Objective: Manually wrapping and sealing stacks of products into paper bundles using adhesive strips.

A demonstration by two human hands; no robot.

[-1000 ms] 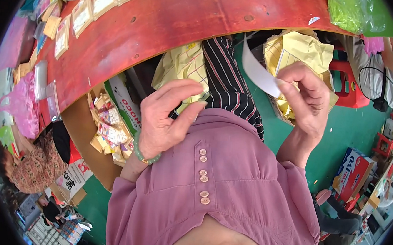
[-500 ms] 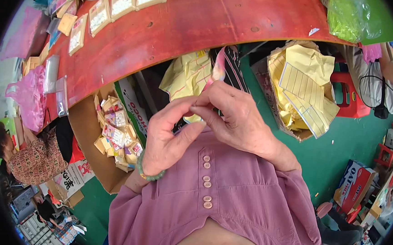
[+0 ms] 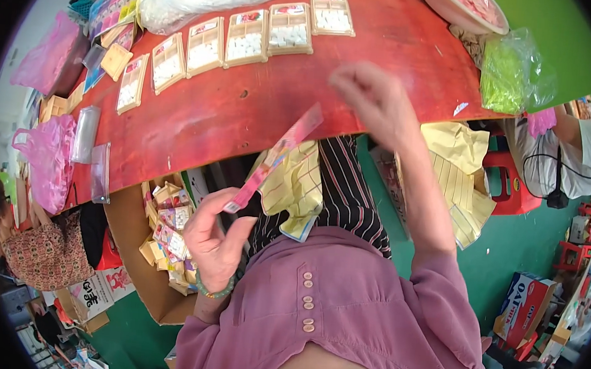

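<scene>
A long pink printed strip stands up from my left hand, its lower end caught at my fingertips. My left thumb stays apart from that index finger, and a green bead bracelet circles the wrist. Over the red table my right hand is smeared by motion, so whether anything is in its fingers does not show. Beyond it stands a row of small divided boxes with white pieces in their compartments. A crumpled yellow lined sheet lies on my lap behind the strip.
At the left, a cardboard carton holds many filled small boxes. A big clear bag of white pieces and a basin of pink items sit on the table. Yellow paper fills a box at right. Another person sits at left.
My hands have parted: the right has reached up over the table, while the left has lowered slightly with the pink strip. More of the table and its row of boxes has come into view.
</scene>
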